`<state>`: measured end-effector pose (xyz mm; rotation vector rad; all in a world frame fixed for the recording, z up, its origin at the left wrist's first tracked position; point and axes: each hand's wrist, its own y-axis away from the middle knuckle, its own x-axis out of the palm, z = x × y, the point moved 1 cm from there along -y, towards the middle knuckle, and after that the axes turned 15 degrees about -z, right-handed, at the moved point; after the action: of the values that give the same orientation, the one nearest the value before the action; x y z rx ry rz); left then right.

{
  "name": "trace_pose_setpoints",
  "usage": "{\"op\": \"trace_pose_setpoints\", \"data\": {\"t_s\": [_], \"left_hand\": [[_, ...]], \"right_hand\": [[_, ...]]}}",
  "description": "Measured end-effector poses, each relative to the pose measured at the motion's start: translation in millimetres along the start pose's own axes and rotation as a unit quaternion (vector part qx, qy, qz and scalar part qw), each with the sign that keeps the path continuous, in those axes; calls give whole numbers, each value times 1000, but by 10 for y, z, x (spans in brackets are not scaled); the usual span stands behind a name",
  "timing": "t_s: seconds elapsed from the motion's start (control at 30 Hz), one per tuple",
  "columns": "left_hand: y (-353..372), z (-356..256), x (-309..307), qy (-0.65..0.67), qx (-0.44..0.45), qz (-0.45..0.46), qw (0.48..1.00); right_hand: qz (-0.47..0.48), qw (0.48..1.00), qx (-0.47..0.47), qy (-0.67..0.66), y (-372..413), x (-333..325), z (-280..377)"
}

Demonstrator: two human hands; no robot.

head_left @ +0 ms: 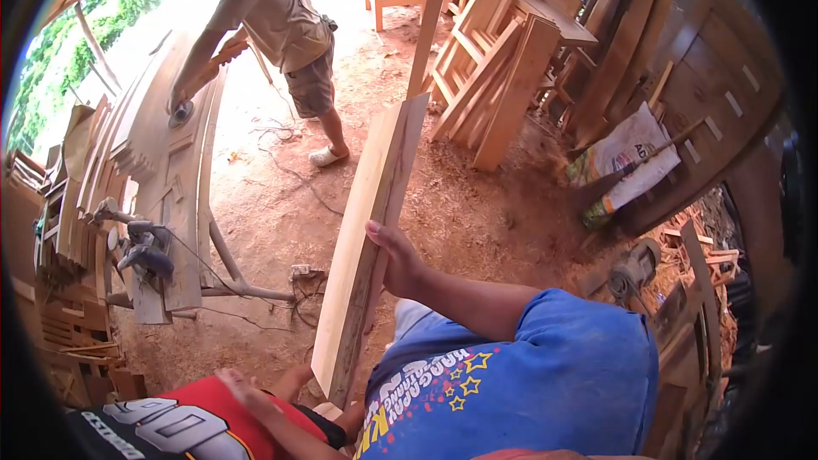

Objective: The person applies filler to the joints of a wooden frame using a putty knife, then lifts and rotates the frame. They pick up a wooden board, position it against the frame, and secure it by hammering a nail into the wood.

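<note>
My right hand [396, 260] grips a long wooden board [362, 238] around its middle, thumb on the near edge and fingers hidden behind. The board stands tilted in front of me, one face pale and smooth, its other side darker and rougher. Its lower end comes down beside my blue shirt [511, 375]. At the lower left, my left hand [243, 390] is stretched out flat and holds nothing, over a red and black garment [183, 422] with a large number. More bare skin shows beside the board's lower end.
Another person [273, 17] works a handheld power tool [181, 113] over wooden panels [175, 170] at the left. One power tool [149, 260] rests nearer, another [632, 273] at right. Cords and an outlet box [302, 272] lie on the dusty ground. Stacked frames [503, 77] and a sack [630, 162] stand beyond.
</note>
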<state>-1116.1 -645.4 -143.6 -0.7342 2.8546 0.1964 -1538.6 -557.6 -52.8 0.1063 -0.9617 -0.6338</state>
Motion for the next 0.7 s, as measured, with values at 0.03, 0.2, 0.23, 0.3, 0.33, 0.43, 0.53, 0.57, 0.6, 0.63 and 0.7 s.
{"op": "trace_pose_setpoints", "data": {"t_s": [0.03,0.2,0.23,0.3,0.33,0.43,0.53,0.57,0.6,0.63,0.7], "left_hand": [[-100,-77,-77,20,-1,-23,1000],[-174,-305,-363,95,-2,-148,984],[-312,-223,-428,103,-8,-169,980],[-512,-202,-414,88,-28,-222,971],[-586,-219,-388,83,-36,-243,966],[-272,-151,-405,46,-78,-265,960],[113,118,-222,94,-156,-90,979],[364,31,-17,128,-188,-59,972],[641,-67,226,161,-219,-24,962],[876,-19,422,187,-226,-3,956],[1464,-4,758,252,-219,-18,942]], "right_hand": [[0,1000,-6,2,-1,13,-49],[9,997,-39,68,-231,-102,47],[-12,993,-56,102,-359,-23,4],[-30,987,-71,138,-863,90,-65],[-37,987,-75,139,-1167,149,-171],[-38,992,-2,121,-1520,501,-277],[45,988,46,142,-1766,824,-597],[71,984,54,153,-1817,884,-668],[94,980,61,163,-1869,937,-721],[119,975,93,164,-1887,1019,-772],[178,957,159,163,-1712,1121,-823]]}}
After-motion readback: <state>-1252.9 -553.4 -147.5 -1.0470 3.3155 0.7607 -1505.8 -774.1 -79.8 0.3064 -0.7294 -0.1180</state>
